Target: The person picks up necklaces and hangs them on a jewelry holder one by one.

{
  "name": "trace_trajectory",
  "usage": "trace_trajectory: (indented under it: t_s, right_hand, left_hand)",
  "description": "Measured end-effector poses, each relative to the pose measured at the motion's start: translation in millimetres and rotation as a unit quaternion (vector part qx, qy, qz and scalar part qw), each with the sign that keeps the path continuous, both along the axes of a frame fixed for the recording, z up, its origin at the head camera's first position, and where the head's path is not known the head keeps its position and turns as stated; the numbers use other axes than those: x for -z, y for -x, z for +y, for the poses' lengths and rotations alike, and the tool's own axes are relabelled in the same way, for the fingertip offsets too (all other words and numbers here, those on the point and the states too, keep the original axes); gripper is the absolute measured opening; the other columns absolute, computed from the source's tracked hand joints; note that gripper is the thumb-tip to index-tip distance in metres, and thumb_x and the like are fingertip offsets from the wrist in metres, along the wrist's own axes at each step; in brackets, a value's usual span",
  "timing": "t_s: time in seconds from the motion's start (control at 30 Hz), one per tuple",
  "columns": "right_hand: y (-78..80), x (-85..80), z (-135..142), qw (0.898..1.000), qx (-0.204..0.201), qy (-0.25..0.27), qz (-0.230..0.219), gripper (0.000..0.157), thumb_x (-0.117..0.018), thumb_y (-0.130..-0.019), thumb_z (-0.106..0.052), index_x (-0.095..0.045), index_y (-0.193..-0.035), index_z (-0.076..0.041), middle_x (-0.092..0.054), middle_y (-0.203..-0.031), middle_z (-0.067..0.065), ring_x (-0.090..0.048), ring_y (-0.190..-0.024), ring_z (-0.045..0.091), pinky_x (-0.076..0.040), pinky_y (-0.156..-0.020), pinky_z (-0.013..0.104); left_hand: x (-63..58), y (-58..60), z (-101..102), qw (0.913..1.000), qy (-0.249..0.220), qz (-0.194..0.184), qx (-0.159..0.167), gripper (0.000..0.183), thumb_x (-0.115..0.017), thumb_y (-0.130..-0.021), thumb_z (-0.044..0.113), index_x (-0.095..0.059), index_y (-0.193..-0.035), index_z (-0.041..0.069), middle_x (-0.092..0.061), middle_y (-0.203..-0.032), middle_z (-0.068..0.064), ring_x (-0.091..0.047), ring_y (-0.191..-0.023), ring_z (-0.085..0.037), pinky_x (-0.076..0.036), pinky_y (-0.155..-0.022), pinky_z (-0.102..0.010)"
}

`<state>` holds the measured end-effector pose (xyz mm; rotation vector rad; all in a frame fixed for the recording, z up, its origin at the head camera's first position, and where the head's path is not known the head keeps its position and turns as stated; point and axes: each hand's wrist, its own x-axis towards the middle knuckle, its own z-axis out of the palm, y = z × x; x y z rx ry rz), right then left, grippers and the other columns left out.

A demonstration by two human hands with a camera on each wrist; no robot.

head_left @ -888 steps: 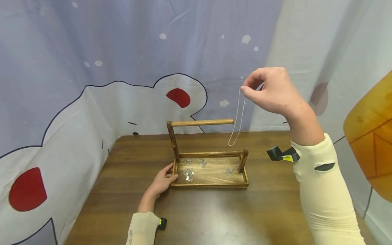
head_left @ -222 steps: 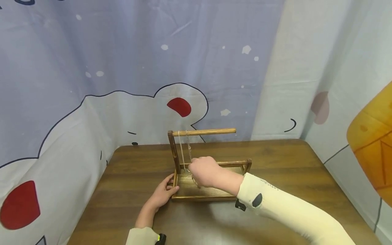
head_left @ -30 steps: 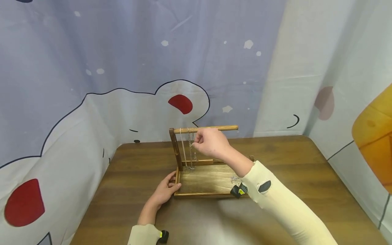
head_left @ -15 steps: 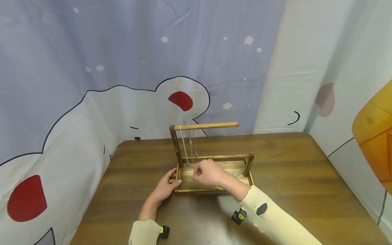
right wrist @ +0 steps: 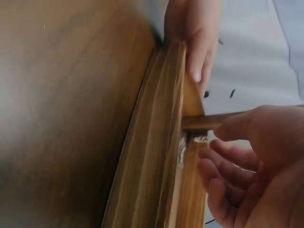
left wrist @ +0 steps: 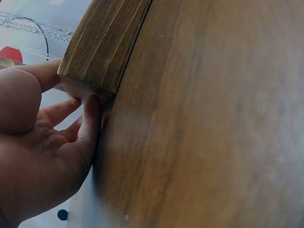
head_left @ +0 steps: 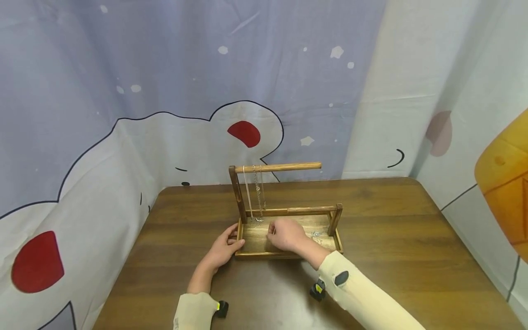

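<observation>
A wooden jewelry stand (head_left: 288, 210) with a shallow tray base and a raised bar (head_left: 284, 167) stands on the table. My left hand (head_left: 221, 250) holds its left end, thumb over the rim; the left wrist view shows the fingers (left wrist: 90, 118) against the tray's wooden corner. Three necklaces hang near the bar's left end: a pale strand (head_left: 248, 192), a silver chain (head_left: 258, 190) and a thin one (head_left: 263, 188). Low over the middle of the tray is my right hand (head_left: 286, 236), fingers loosely curled. Nothing shows between its thumb and fingers in the right wrist view.
A small silver chain (head_left: 316, 234) lies at the tray's right end, by the short post (head_left: 335, 220). Brown tabletop (head_left: 392, 238) surrounds the stand. A printed curtain (head_left: 185, 68) hangs behind and to both sides.
My right hand has come down from beside the hanging necklaces to the tray, then slightly right. The thin necklace hangs free of it. My left hand stays at the stand's left end.
</observation>
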<state>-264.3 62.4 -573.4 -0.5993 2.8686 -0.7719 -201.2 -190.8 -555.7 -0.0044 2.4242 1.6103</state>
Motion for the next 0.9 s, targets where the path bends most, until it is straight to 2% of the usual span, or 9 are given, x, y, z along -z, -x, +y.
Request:
trace_trajectory:
  t_s: [0.1, 0.17, 0.2, 0.27, 0.4, 0.5, 0.53, 0.77, 0.9]
  right_hand:
    - [-14.4, -45.8, -8, 1.000, 0.022, -0.010, -0.013, 0.013, -0.079, -0.101, -0.027, -0.080, -0.091, -0.019, -0.079, -0.086, -0.004, -0.071, -0.076, 0.019, -0.065, -0.090, 0.053]
    - [-17.7, -62.6, -13, 0.999, 0.030, -0.019, -0.012, 0.010, -0.077, -0.102, -0.023, -0.081, -0.096, -0.017, -0.082, -0.093, -0.002, -0.074, -0.083, 0.020, -0.064, -0.097, 0.053]
    - [-22.8, -78.2, -18, 0.999, 0.036, -0.028, -0.022, 0.007, -0.078, -0.101, -0.019, -0.081, -0.098, -0.014, -0.083, -0.095, 0.001, -0.075, -0.083, 0.021, -0.065, -0.093, 0.052]
    - [-20.4, -81.4, -24, 0.998, 0.037, -0.047, -0.015, 0.012, -0.073, -0.102, -0.017, -0.083, -0.108, -0.013, -0.086, -0.107, 0.005, -0.079, -0.094, 0.025, -0.066, -0.086, 0.049]
    - [-9.6, -78.4, -35, 0.996, 0.028, -0.086, -0.019, 0.032, -0.070, -0.099, -0.010, -0.084, -0.128, -0.015, -0.085, -0.128, 0.011, -0.081, -0.116, 0.035, -0.068, -0.086, 0.054]
    - [1.4, -74.2, -43, 0.994, 0.022, -0.107, -0.023, 0.043, -0.073, -0.092, -0.004, -0.083, -0.133, -0.016, -0.084, -0.130, 0.011, -0.081, -0.117, 0.038, -0.068, -0.082, 0.056]
    - [11.9, -58.9, -44, 0.994, 0.018, -0.110, -0.013, 0.045, -0.073, -0.089, -0.005, -0.084, -0.130, -0.019, -0.085, -0.127, 0.009, -0.082, -0.114, 0.036, -0.068, -0.079, 0.055]
    - [33.1, -48.4, -56, 0.986, 0.035, -0.155, -0.044, 0.023, -0.076, -0.089, -0.007, -0.083, -0.105, -0.022, -0.084, -0.115, 0.011, -0.081, -0.104, 0.035, -0.066, -0.074, 0.051]
    - [53.5, -13.6, -58, 0.983, 0.036, -0.176, -0.040, 0.026, -0.073, -0.092, -0.011, -0.085, -0.109, -0.028, -0.085, -0.117, 0.008, -0.081, -0.104, 0.034, -0.067, -0.074, 0.051]
  left_hand:
    - [-0.1, 0.2, 0, 1.0000, 0.004, 0.001, 0.001, 0.067, -0.068, -0.112, 0.009, -0.039, -0.171, -0.006, -0.056, -0.157, -0.033, -0.067, -0.134, -0.044, -0.061, -0.104, -0.047]
    - [-1.5, -0.1, 0, 1.0000, 0.001, 0.002, 0.003, 0.067, -0.068, -0.112, 0.009, -0.039, -0.171, -0.007, -0.056, -0.156, -0.033, -0.067, -0.134, -0.044, -0.061, -0.103, -0.045]
    - [-2.1, 0.0, 1, 1.0000, -0.002, 0.001, 0.003, 0.067, -0.068, -0.112, 0.009, -0.039, -0.170, -0.007, -0.056, -0.156, -0.034, -0.066, -0.133, -0.044, -0.061, -0.102, -0.044]
    - [-2.9, 0.0, 1, 1.0000, -0.006, 0.003, 0.004, 0.067, -0.068, -0.112, 0.009, -0.039, -0.170, -0.007, -0.056, -0.155, -0.034, -0.067, -0.131, -0.043, -0.061, -0.099, -0.041]
    - [-1.0, 0.6, 1, 1.0000, -0.010, 0.000, 0.001, 0.066, -0.068, -0.112, 0.009, -0.040, -0.170, -0.006, -0.057, -0.154, -0.033, -0.068, -0.129, -0.040, -0.061, -0.096, -0.038]
    - [-1.6, 0.9, 0, 0.9999, -0.010, -0.004, 0.000, 0.066, -0.068, -0.113, 0.009, -0.040, -0.170, -0.006, -0.057, -0.154, -0.032, -0.068, -0.128, -0.039, -0.061, -0.096, -0.039]
    - [-2.4, 0.7, 1, 0.9999, -0.012, -0.006, -0.001, 0.066, -0.068, -0.113, 0.009, -0.040, -0.171, -0.005, -0.057, -0.155, -0.031, -0.068, -0.129, -0.038, -0.061, -0.097, -0.040]
    - [-3.6, 1.1, 0, 0.9999, -0.009, -0.007, 0.003, 0.066, -0.067, -0.113, 0.008, -0.038, -0.171, -0.005, -0.058, -0.155, -0.031, -0.068, -0.132, -0.041, -0.061, -0.101, -0.043]
    - [-0.6, 1.4, -2, 0.9999, -0.013, -0.006, 0.008, 0.067, -0.069, -0.113, 0.010, -0.039, -0.171, -0.005, -0.057, -0.155, -0.032, -0.068, -0.131, -0.041, -0.062, -0.101, -0.043]
